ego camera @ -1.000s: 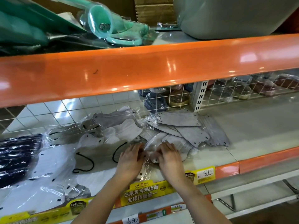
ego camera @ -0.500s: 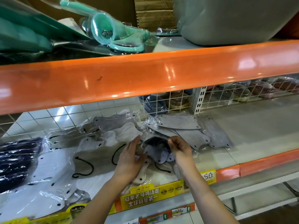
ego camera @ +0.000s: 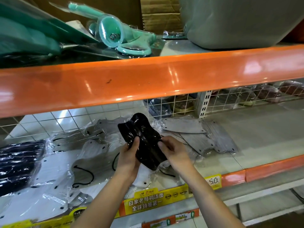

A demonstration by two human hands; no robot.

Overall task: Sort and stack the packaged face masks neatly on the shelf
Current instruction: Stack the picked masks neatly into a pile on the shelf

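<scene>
A black mask pack (ego camera: 141, 137) in clear wrap is held upright above the shelf. My left hand (ego camera: 129, 159) grips its lower left edge, thumb on the front. My right hand (ego camera: 172, 151) pinches its right edge. Beneath them lie loose white mask packs (ego camera: 54, 168) with black ear loops. Grey mask packs (ego camera: 194, 135) are fanned out to the right. A stack of dark navy mask packs (ego camera: 18, 163) sits at the far left.
The orange beam (ego camera: 148, 79) of the upper shelf hangs close above. A white wire grid (ego camera: 177, 104) backs the shelf, with other goods behind it. Bare shelf surface (ego camera: 256, 129) stretches to the right. Yellow price labels (ego camera: 158, 199) line the front edge.
Both hands were pressing into the pile a second ago. They have lifted a black mask pack out of it and now hold it up in front of the shelf.
</scene>
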